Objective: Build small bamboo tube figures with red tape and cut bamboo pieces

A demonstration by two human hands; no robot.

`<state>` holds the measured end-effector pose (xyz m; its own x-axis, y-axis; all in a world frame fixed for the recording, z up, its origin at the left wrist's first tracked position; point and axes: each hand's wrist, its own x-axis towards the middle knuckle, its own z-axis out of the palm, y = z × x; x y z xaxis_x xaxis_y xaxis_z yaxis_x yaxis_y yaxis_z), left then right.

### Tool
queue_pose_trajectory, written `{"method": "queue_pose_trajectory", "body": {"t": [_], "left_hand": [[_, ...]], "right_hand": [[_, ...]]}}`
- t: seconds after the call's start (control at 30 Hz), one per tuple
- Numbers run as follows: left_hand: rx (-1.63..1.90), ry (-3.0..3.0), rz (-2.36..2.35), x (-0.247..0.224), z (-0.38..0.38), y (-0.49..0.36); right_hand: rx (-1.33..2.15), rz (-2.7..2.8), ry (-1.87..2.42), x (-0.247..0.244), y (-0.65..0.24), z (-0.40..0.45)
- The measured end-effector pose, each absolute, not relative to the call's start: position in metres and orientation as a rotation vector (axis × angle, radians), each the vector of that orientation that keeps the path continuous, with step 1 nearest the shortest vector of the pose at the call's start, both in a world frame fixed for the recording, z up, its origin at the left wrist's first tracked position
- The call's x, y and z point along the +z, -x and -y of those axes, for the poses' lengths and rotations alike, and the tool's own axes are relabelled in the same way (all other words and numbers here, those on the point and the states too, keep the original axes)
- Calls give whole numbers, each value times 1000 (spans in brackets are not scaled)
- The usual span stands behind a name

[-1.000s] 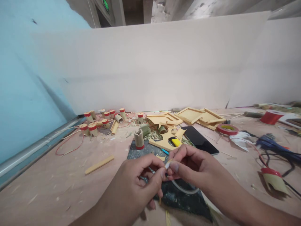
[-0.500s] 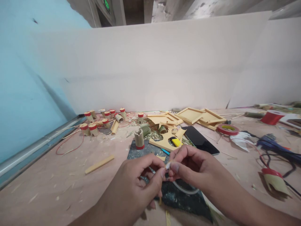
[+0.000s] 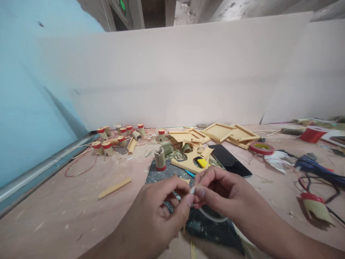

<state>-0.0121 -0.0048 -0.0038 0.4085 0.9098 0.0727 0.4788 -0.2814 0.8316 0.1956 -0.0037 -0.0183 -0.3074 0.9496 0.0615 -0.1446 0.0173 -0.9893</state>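
Observation:
My left hand [image 3: 167, 205] and my right hand [image 3: 221, 192] meet above a dark, scuffed mat [image 3: 208, 230]. Both are closed, thumb and fingertips pinching a small whitish strip [image 3: 192, 190], perhaps tape; most of it is hidden by the fingers. Under my right hand lies a round clear ring [image 3: 212, 218], possibly a tape roll. Just beyond the hands are a blue pen [image 3: 189, 173], a yellow-handled tool [image 3: 202, 163] and a thin wooden sheet with round cutouts [image 3: 185, 165]. A bamboo tube with a red band [image 3: 160, 159] stands on the mat's far edge.
Several red-banded bamboo tubes [image 3: 107, 148] with red cords stand at the back left. A wood strip [image 3: 114, 187] lies left of the mat. Behind are wooden frames [image 3: 218, 132] and a black phone or tablet [image 3: 230, 160]. Red tape [image 3: 261, 148] and dark cables [image 3: 318, 169] lie right.
The left thumb and fingertips have shifted slightly right, closer to the right fingertips around the small whitish strip. The objects on the table look unmoved.

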Motion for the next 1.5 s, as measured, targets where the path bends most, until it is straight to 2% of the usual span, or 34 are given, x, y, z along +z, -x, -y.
{"method": "queue_pose_trajectory", "body": {"t": [0.17,0.37,0.67,0.9,1.33,1.5], "left_hand": [[739,-1882,-1159,-5,6,11],[681,-1581,-1158,-10,7,11],[708,-1416,-1110,-5,7,10],[690,-1397,-1081,-5,7,10],[706,-1733,-1146,-6,10,11],[716,-1682,-1070,-8,8,13]], "right_hand": [[1495,1368,896,-20,-196,5],[1488,1373,888,-23,-195,6],[1560,1123,938,-14,-196,5],[1613,1358,1007,-13,-194,7],[1544,1420,1045,-13,-195,9],[1547,1456,1033,-12,-195,12]]}}
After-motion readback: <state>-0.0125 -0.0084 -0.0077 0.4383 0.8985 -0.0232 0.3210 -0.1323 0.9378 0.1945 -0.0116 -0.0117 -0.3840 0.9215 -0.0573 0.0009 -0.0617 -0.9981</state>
